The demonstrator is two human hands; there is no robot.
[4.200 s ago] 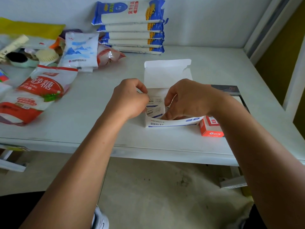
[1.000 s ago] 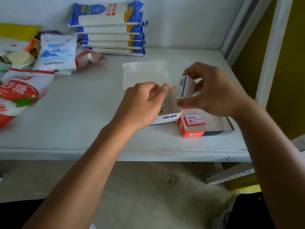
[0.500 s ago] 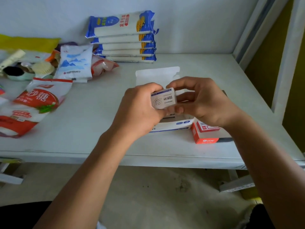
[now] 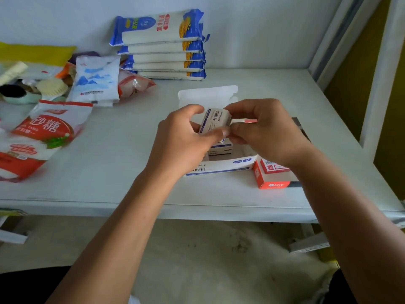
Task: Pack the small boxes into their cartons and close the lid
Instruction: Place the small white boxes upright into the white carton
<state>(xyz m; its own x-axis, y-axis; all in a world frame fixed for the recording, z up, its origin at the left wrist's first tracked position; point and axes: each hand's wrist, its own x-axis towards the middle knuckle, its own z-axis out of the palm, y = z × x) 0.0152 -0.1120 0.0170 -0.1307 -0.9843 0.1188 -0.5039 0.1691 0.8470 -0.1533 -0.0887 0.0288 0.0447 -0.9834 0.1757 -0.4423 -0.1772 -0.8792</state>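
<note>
Nearest the camera, two bare forearms reach over the front edge of the white table (image 4: pixel 122 154), and just right of them at the near right sits an orange-red carton (image 4: pixel 268 182) with its top open and one small red-and-white box (image 4: pixel 275 167) lying in it; how full the rest of it is cannot be told, since the right wrist covers it. Left of that and touching it is the white-and-blue carton (image 4: pixel 219 168), its front wall facing the viewer; at least two small white boxes (image 4: pixel 220 149) show inside, and bare floor shows to their right. Above that carton both hands grip one small white box (image 4: pixel 215 120), tilted: the left hand (image 4: pixel 186 139) is closed on its near left side with the thumb along the bottom edge, the right hand (image 4: pixel 265 132) pinches its right end with curled fingers. Behind the hands the carton's lid (image 4: pixel 208 96) stands open, leaning toward the far side. Further back lie a red-and-white sugar bag (image 4: pixel 41 137) at far left and a stack of blue-and-white packets (image 4: pixel 162 47) against the wall. Judged from this, packing is partway: the held box must go in, the red carton seems barely begun, and both lids are yet to close
</note>
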